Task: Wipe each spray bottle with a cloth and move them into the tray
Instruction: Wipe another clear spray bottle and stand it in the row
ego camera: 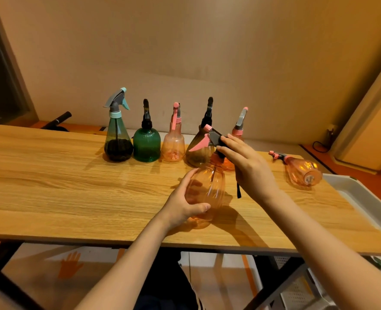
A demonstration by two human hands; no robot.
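Note:
My left hand (pixel 186 203) grips the ribbed body of an orange spray bottle (pixel 209 186), holding it tilted just above the wooden table (pixel 73 186). My right hand (pixel 250 166) is at the bottle's grey and pink spray head (pixel 209 137), pinching a dark cloth (pixel 224 145) against it; a black strip of the cloth hangs below the hand. Behind stand several more spray bottles in a row: teal-capped (pixel 118 139), green (pixel 146 144), pink (pixel 173 146), brown (pixel 197 153), and an orange one (pixel 240 124) partly hidden by my right hand. Another orange bottle (pixel 301 168) lies on its side near the white tray (pixel 364 191).
The white tray sits at the table's right end, partly out of frame. A wall runs close behind the row of bottles. A black handle-like object (pixel 60 120) pokes up behind the table's far left edge. Shelving stands below the table at the right.

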